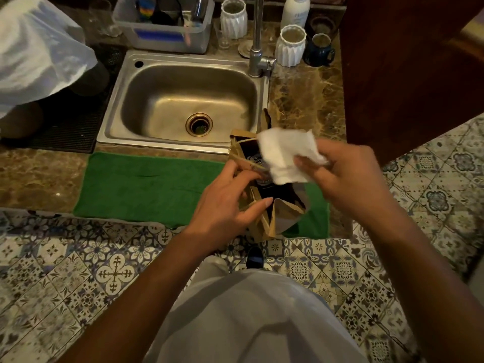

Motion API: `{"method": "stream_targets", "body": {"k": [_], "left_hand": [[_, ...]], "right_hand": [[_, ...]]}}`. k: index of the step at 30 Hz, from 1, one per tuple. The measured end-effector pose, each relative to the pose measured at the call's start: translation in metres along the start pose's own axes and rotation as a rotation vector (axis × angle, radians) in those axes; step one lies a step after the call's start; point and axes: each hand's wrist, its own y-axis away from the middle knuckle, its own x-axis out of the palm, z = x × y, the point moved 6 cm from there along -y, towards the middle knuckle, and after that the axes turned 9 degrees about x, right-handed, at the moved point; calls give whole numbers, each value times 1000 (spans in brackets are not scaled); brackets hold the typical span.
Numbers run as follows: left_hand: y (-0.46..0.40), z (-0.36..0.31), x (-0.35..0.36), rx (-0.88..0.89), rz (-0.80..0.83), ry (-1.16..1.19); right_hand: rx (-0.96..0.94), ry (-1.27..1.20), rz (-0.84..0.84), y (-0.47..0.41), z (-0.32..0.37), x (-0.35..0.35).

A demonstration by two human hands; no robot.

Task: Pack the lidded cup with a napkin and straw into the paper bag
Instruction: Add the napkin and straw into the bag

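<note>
A brown paper bag stands on the green towel at the counter's front edge, mouth open toward me. My left hand grips its left rim and twine handle, holding it open. My right hand pinches a crumpled white napkin just above the bag's mouth. Inside the bag a dark cup with a printed logo shows partly; the napkin hides its top. No straw is visible.
A steel sink with a tap lies behind the bag. White ribbed vases, a blue mug, a bottle and a clear bin line the back. A dark wooden panel stands right. Another person's white sleeve is at left.
</note>
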Motion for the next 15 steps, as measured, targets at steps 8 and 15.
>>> {"method": "stream_targets", "body": {"k": [8,15], "left_hand": [[-1,2,7,-21,-3,18],[1,13,0,-85,15,16]], "right_hand": [[-17,53,259,8,0,19],[-178,519,57,-1,3,17]]}}
